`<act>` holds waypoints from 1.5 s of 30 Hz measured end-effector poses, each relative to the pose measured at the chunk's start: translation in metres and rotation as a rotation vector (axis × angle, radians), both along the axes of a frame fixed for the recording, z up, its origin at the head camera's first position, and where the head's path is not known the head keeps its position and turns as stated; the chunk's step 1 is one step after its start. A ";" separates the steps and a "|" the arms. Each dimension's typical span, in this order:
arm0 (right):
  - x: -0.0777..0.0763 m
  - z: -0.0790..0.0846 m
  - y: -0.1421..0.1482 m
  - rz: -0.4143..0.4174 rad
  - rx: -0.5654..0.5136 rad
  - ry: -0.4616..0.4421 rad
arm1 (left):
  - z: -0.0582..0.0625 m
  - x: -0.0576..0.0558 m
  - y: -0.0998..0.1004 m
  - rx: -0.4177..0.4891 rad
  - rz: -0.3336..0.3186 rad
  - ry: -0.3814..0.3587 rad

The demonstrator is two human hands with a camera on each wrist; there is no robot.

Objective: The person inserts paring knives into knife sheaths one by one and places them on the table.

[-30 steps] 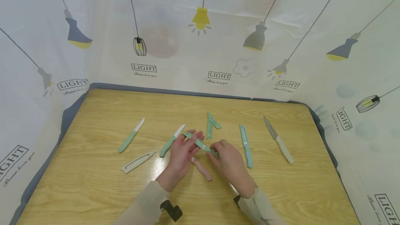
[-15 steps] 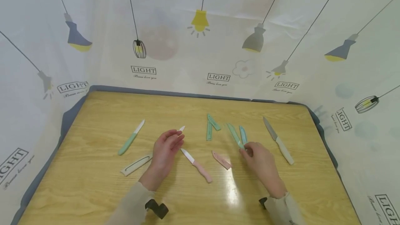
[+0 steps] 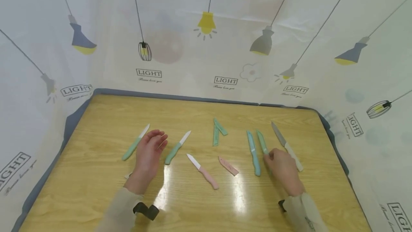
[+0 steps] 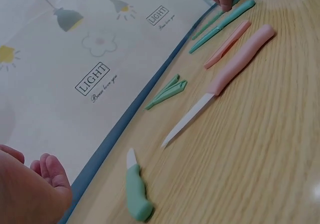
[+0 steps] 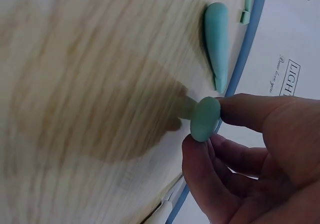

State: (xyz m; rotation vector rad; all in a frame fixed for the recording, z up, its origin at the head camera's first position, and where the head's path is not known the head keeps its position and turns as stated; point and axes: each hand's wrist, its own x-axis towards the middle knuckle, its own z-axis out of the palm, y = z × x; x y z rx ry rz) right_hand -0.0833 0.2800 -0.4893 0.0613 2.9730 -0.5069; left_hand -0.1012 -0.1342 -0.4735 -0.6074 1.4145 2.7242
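My right hand (image 3: 284,167) pinches a green knife in its sheath (image 3: 262,141) by the handle, between thumb and fingers, at the right of the table. Its rounded green handle end (image 5: 204,120) faces the right wrist camera. Just left of it lies a sheathed blue knife (image 3: 254,155); a bare knife with a cream handle (image 3: 293,156) lies to the right, partly behind the hand. My left hand (image 3: 148,155) hovers with relaxed fingers and holds nothing, between two bare green-handled knives (image 3: 130,151) (image 3: 174,153). It hides most of a cream sheath (image 3: 128,175).
A bare pink-handled knife (image 3: 207,178) lies mid-table, with a pink sheath (image 3: 228,166) to its right. Behind them two green sheaths (image 3: 215,135) overlap. A blue-grey edging (image 3: 180,97) runs along the table's back, before a printed curtain (image 3: 193,60).
The right hand has carried the sheathed green knife from mid-table to the right, past the blue one. My left hand has let go of it and moved left.
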 end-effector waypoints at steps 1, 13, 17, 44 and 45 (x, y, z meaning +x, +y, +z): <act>-0.001 0.000 0.000 0.001 0.007 -0.010 | 0.001 -0.001 -0.004 -0.005 0.005 0.003; 0.000 0.004 0.009 -0.037 0.007 -0.089 | 0.010 -0.009 -0.045 -0.090 0.058 0.072; 0.001 0.004 0.014 -0.040 -0.002 -0.111 | 0.010 -0.007 -0.055 -0.171 0.022 0.074; 0.009 0.025 0.006 -0.108 -0.062 0.132 | -0.016 0.024 -0.085 -1.584 -0.672 0.271; 0.008 0.024 0.006 -0.107 -0.065 0.139 | -0.017 0.026 -0.086 -1.612 -0.672 0.282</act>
